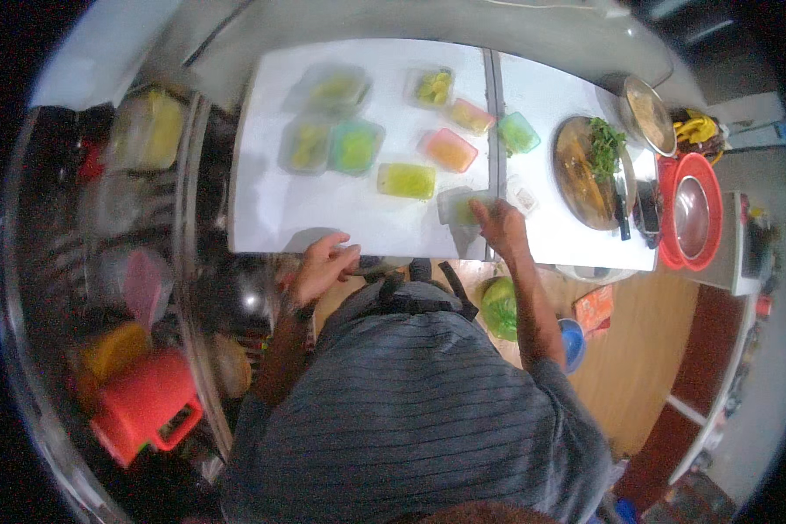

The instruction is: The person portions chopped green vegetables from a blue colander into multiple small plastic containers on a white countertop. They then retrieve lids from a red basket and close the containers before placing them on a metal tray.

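My right hand is at the right end of a clear plastic container with green contents, near the front of the white table. Its fingers reach over the container and seem to grip it; the hand hides that end. At the table's front edge, my left hand holds nothing, its fingers slightly apart. Just beyond the right hand's container lies a yellow-green filled container. A pink-rimmed container and a green one sit farther back. A small whitish item lies right of my right hand.
On the right, a round wooden board bears leafy greens and a black-handled knife. Beyond are a metal bowl and red basin. A red plastic jug stands left; a green bundle lies below the table.
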A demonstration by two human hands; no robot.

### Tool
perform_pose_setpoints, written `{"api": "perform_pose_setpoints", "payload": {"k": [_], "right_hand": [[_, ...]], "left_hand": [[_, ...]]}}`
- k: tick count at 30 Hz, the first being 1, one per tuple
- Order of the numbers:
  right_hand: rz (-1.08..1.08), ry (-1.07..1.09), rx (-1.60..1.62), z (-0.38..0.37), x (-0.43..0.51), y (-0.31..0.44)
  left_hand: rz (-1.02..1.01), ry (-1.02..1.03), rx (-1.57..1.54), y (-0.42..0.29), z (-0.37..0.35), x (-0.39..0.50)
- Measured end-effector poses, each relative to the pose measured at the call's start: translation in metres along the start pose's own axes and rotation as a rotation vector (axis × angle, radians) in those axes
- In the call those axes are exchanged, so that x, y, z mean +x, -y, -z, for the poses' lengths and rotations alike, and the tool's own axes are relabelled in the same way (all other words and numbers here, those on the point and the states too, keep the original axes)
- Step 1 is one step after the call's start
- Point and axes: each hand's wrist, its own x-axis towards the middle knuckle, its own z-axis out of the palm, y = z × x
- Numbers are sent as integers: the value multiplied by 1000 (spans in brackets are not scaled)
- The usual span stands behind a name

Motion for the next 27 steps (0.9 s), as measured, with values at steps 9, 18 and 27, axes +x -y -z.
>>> {"api": "perform_pose_setpoints", "payload": {"k": [9, 18, 27], "right_hand": [[126, -430, -242, 44, 33, 36], [575, -364, -313, 49, 140, 74], [678, -335, -299, 47, 150, 56]], "left_hand": [[-381, -673, 480, -13, -27, 27], [-317, -779, 917, -98, -32, 72], [-451, -817, 1076, -67, -27, 96]]}}
